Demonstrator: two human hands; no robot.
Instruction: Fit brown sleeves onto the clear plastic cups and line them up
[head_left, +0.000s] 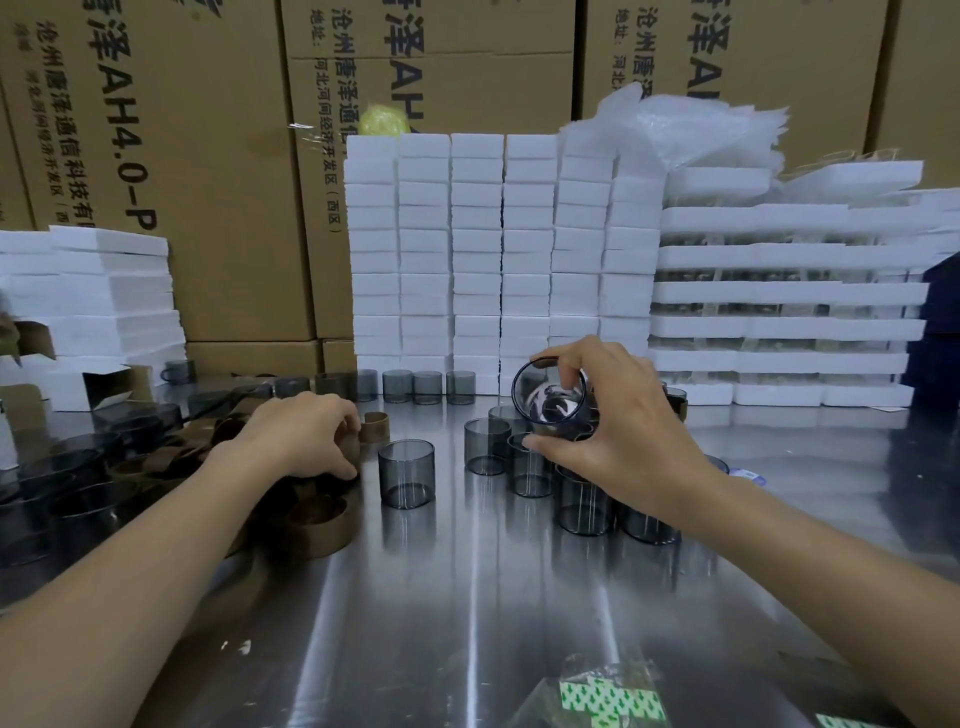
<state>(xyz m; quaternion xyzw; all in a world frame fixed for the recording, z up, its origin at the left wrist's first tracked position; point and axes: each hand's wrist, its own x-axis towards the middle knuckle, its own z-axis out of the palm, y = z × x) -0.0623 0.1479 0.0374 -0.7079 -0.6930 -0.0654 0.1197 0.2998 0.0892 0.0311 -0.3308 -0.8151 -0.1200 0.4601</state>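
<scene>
My right hand (618, 431) grips a smoky clear cup (549, 397), tilted with its mouth toward me, above a cluster of bare cups (530, 467) on the steel table. My left hand (306, 436) reaches into a heap of brown sleeves (311, 525) at the left, fingers curled around one sleeve that is mostly hidden under the hand. One bare cup (407, 473) stands alone between the two hands. A row of cups (426, 387) runs along the back of the table.
White foam blocks (478, 249) are stacked behind the table, with foam trays (779, 291) at right and more foam (104, 291) at left. Cardboard boxes (208, 156) form the back wall. A clear bag with a green-printed sheet (608, 696) lies at the near edge.
</scene>
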